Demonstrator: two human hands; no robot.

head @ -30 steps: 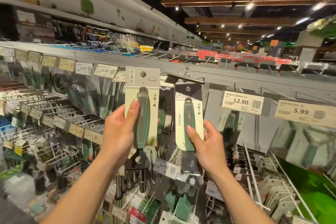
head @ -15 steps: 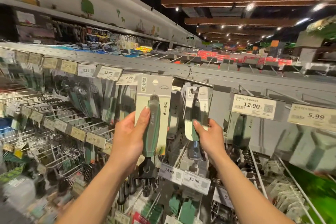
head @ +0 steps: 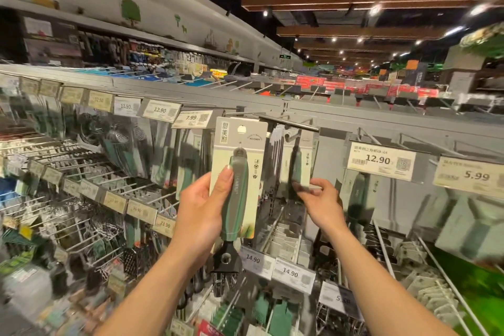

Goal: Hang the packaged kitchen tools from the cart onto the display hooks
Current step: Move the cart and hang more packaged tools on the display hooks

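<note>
Head view: we face a rack of hanging kitchen tools.
Left hand (head: pixel 200 215): we grip a carded green-handled tool (head: pixel 240 161) upright, thumb on the handle, fingers behind the card.
First tool: in front of the rack, its hang hole just left of and below the display hook (head: pixel 289 123), not on it.
Right hand (head: pixel 321 204): we pinch the lower edge of a second carded tool (head: pixel 298 161), which is blurred.
Second tool: right under the hook's arm; whether it is threaded on, we cannot tell.
Right of it: a 12.90 price tag (head: pixel 381 161).

Near pack (head: pixel 253 144) lies left of far pack (head: pixel 301 161).
</note>
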